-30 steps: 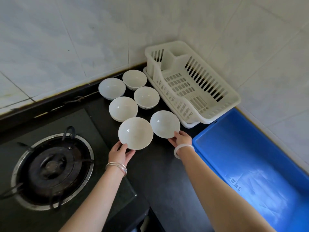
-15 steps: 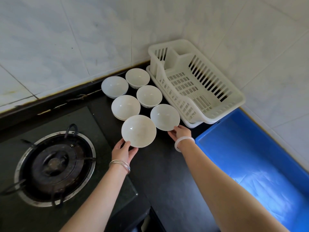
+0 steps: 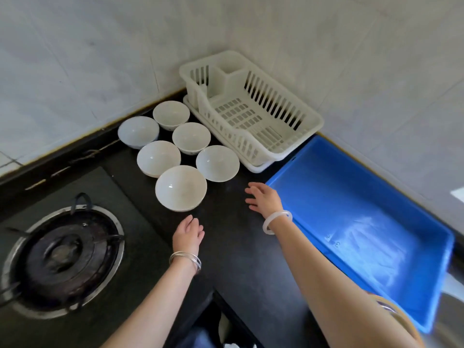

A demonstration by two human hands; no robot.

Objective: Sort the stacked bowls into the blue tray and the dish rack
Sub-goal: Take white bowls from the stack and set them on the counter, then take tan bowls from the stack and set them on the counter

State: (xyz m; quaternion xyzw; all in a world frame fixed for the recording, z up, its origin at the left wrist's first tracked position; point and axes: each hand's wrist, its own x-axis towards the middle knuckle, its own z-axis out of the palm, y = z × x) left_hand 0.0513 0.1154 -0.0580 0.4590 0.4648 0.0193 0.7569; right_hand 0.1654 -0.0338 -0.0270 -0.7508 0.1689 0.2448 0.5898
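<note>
Several white bowls stand in two rows on the black counter; the nearest bowl [image 3: 180, 188] is the largest, with another [image 3: 217, 163] to its right. The white dish rack [image 3: 251, 136] sits in the corner, nothing in it. The blue tray [image 3: 296, 177] lies right of the bowls, also holding nothing. My left hand [image 3: 188, 234] hovers just below the nearest bowl, fingers apart, holding nothing. My right hand [image 3: 263, 199] is between the bowls and the tray's corner, open and apart from both.
A gas burner [image 3: 62, 254] with a dark pan support fills the left of the counter. Tiled walls close off the back and right. The counter's front edge [image 3: 226, 302] runs below my arms.
Both hands have let go of the two nearest bowls and drawn back toward me. The bowls stay where they were set.
</note>
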